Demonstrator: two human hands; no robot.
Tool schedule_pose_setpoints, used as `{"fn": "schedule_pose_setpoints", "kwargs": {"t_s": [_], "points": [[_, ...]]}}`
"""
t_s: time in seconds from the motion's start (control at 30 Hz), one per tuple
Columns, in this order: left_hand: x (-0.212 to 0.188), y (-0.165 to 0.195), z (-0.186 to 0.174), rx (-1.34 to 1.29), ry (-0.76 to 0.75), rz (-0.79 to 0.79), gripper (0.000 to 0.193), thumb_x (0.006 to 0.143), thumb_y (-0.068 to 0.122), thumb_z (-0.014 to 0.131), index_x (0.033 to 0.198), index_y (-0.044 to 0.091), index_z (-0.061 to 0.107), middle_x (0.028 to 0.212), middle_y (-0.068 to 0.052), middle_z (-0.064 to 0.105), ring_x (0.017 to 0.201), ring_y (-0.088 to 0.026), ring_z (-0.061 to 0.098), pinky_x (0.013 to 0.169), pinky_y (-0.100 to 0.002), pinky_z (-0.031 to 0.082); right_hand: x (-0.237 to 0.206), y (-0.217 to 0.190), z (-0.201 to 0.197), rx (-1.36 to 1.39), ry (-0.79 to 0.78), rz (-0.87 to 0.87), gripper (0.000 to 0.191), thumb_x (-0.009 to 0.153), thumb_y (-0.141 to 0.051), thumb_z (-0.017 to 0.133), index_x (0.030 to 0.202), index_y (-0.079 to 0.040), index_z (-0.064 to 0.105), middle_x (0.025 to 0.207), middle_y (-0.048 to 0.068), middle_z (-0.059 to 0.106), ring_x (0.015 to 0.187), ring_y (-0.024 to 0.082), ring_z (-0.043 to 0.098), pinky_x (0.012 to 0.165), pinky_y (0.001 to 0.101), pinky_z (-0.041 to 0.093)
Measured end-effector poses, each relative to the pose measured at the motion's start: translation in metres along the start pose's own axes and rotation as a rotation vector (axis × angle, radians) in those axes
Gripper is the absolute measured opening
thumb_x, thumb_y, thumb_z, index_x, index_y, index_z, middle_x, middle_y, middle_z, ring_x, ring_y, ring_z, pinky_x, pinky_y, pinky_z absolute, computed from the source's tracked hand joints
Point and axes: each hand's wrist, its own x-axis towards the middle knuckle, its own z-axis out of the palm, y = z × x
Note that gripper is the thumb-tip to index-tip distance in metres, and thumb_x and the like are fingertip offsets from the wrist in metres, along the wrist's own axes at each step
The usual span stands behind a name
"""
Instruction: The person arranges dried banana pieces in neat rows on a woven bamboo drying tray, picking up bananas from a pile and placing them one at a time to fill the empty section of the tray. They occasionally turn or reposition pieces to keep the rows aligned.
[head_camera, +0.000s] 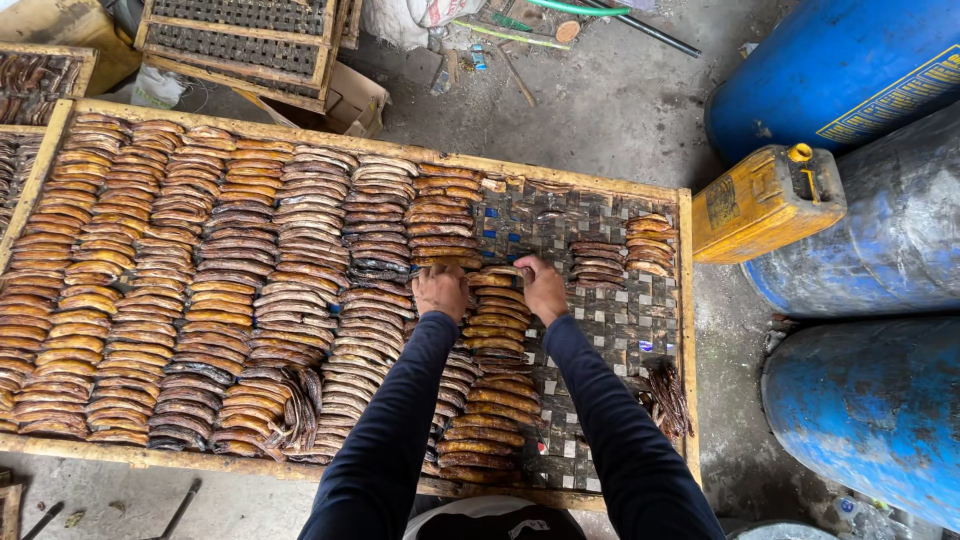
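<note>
Grey concrete floor (620, 110) surrounds a wide wooden-framed woven drying tray (684, 330) holding overlapped rows of brown dried banana slices (495, 335). Left hand (440, 292) and right hand (543, 288) press curled fingers onto that row's top; keeping overlaps even seems best.

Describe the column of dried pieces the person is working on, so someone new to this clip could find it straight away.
Start at the big wooden-framed drying tray beside the blue drums. On its woven mesh, follow the dark sleeves to the left hand and right hand, which flank the top of one column of golden-brown strips. It is the last full-length column, with bare mesh on its right.
</note>
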Motion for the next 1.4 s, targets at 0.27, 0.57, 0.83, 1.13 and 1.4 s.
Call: {"fn": "schedule_pose_setpoints", "kwargs": {"t_s": [0.27, 0.57, 0.83, 1.13, 1.4], "points": [[-0.007, -0.008, 0.001, -0.114, 0.143, 0.067, 0.014, 0.093, 0.026, 0.070, 0.104, 0.019, 0.073, 0.107, -0.008, 0.072, 0.106, -0.032, 0.064, 0.095, -0.047, 0.048, -0.011, 0.003, 0.005, -0.012, 0.057, -0.073, 0.018, 0.100, -0.007, 0.060, 0.112, -0.012, 0.072, 0.106, 0.013, 0.072, 0.086, 0.030, 0.071, 0.076, 0.0442, 0.057], [-0.015, -0.012, -0.004, -0.066, 0.200, 0.161, 0.025, 0.101, 0.032, 0.061, 0.121, 0.020, 0.072, 0.119, -0.010, 0.068, 0.110, -0.031, 0.062, 0.093, -0.047, 0.049, -0.019, 0.005, 0.010, -0.135, 0.114, -0.213, 0.018, 0.100, -0.003, 0.060, 0.108, -0.014, 0.072, 0.099, 0.012, 0.068, 0.090, 0.034, 0.066, 0.081, 0.0492, 0.052], [-0.021, 0.003, 0.015, 0.001, 0.062, 0.432, 0.038, 0.099, 0.034, 0.059, 0.134, 0.019, 0.067, 0.147, 0.002, 0.056, 0.140, -0.027, 0.047, 0.120, -0.061, 0.027, -0.015, 0.020, -0.007, 0.010, 0.241, -0.321, 0.026, 0.098, 0.001, 0.056, 0.113, -0.016, 0.069, 0.108, 0.012, 0.072, 0.098, 0.032, 0.071, 0.085, 0.0419, 0.059], [-0.053, -0.010, 0.014, -0.220, 0.201, 0.369, 0.029, 0.096, 0.026, 0.067, 0.124, 0.018, 0.070, 0.144, -0.007, 0.058, 0.137, -0.031, 0.048, 0.120, -0.062, 0.023, 0.033, 0.063, -0.063, -0.097, 0.367, -0.094, 0.023, 0.099, -0.010, 0.066, 0.121, -0.017, 0.070, 0.113, 0.016, 0.070, 0.097, 0.035, 0.071, 0.084, 0.0439, 0.057], [-0.196, -0.080, 0.014, -0.188, 0.405, 0.188, 0.019, 0.090, 0.016, 0.072, 0.109, 0.014, 0.074, 0.135, -0.007, 0.066, 0.134, -0.029, 0.055, 0.117, -0.052, 0.031, 0.088, 0.050, -0.023, -0.494, 0.175, -0.271, 0.035, 0.093, -0.011, 0.067, 0.127, -0.018, 0.068, 0.131, 0.017, 0.058, 0.121, 0.045, 0.048, 0.099, 0.0654, 0.041]]}}
